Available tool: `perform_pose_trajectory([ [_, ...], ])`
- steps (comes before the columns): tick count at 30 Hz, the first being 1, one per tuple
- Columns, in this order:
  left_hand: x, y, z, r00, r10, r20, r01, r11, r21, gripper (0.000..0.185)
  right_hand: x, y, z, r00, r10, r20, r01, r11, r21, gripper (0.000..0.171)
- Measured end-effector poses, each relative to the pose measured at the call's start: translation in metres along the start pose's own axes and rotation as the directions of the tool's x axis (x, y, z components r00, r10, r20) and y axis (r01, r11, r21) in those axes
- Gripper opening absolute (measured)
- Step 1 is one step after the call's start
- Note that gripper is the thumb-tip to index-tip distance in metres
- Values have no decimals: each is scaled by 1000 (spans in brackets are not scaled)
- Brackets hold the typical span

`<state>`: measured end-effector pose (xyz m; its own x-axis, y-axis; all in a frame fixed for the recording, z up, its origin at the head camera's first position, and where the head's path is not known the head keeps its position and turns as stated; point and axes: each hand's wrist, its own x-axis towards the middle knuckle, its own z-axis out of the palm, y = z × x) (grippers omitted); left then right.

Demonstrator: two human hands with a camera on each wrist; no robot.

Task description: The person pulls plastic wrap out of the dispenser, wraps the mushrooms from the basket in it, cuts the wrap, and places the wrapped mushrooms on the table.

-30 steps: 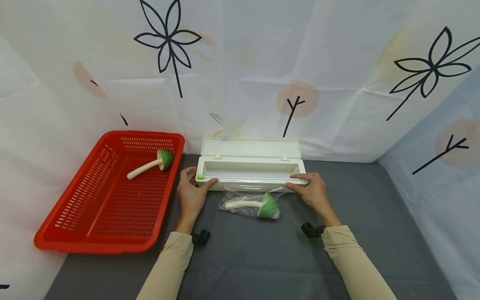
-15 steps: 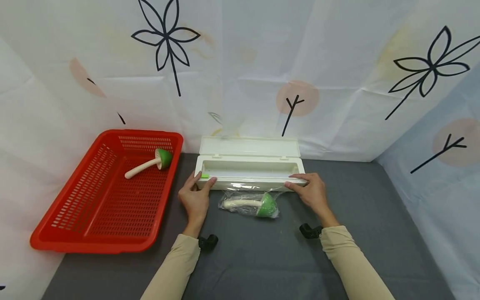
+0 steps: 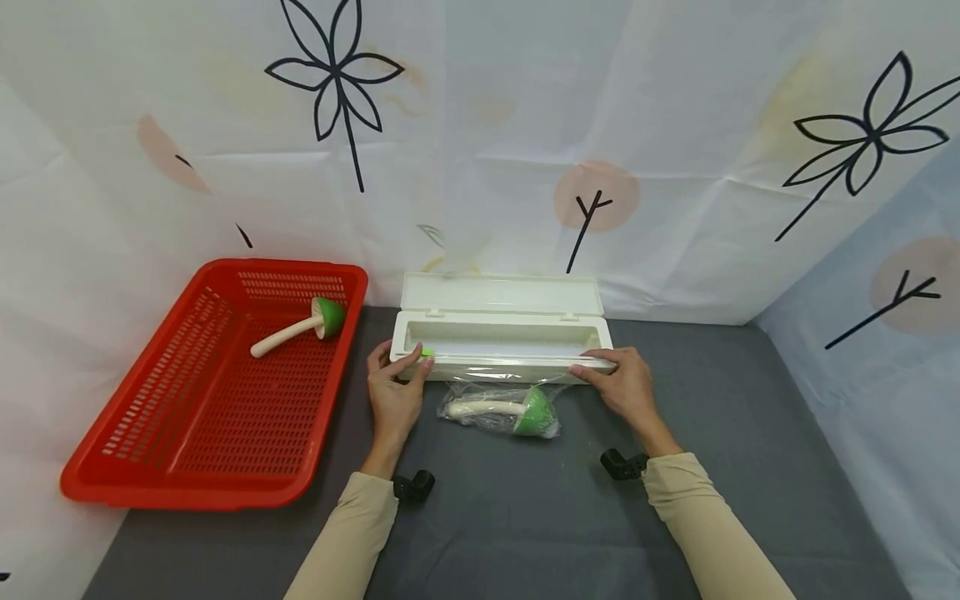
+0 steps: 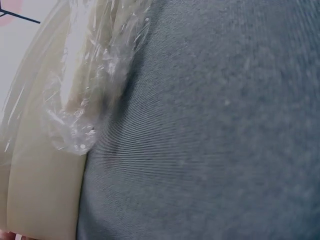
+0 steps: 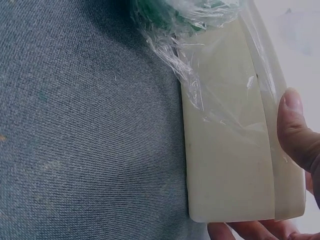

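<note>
Head view: a cream cling-film dispenser box (image 3: 501, 346) is seen lying across the grey table (image 3: 525, 517) with its lid (image 3: 501, 294) folded back against the patterned backdrop (image 3: 480, 125). The left hand (image 3: 393, 392) is set at the box's left end, its fingers lightly bent, thumb and forefinger meeting at the small green slider (image 3: 425, 353) on the front rail — a pinch is suggested, though it cannot be told for sure. The right hand (image 3: 622, 382) is laid at the box's right front corner, fingers stretched along the top edge.

Just in front of the box, between the two hands, a green-capped toy mushroom (image 3: 517, 410) is wrapped in clear film (image 3: 480, 402), and the film runs up to the box's front edge. To the left, a red perforated basket (image 3: 187, 467) holds a second mushroom (image 3: 300, 325), unwrapped, near its far end.

In the right wrist view the right thumb is seen pressed against the box's front wall (image 5: 227, 150), over which film (image 5: 180, 65) is stretched, while other fingertips curl under the box's end. In the left wrist view only crumpled film (image 4: 85, 100), the box's side (image 4: 45, 195) and the table cloth are shown — the hand itself is not visible there.
</note>
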<state>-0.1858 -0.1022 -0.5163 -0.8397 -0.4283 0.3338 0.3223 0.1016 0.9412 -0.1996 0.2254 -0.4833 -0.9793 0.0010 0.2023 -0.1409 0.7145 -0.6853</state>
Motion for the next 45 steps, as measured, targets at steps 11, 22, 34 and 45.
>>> perform_pose_trajectory([
  [11,-1,10,5,989,-105,107,86,982,166,20,-1,-1,-2,1000,-5,11,5,1000,-19,35],
  [22,8,13,-7,954,-140,263,59,954,295,33,-1,-3,0,1000,0,6,0,1000,-5,34],
  [34,24,7,-24,912,-116,394,-22,944,328,30,-1,3,-4,998,0,58,0,1000,-7,37],
  [45,18,-5,-20,948,-35,317,-36,975,218,27,5,-46,-5,981,-193,-19,191,979,-73,57],
])
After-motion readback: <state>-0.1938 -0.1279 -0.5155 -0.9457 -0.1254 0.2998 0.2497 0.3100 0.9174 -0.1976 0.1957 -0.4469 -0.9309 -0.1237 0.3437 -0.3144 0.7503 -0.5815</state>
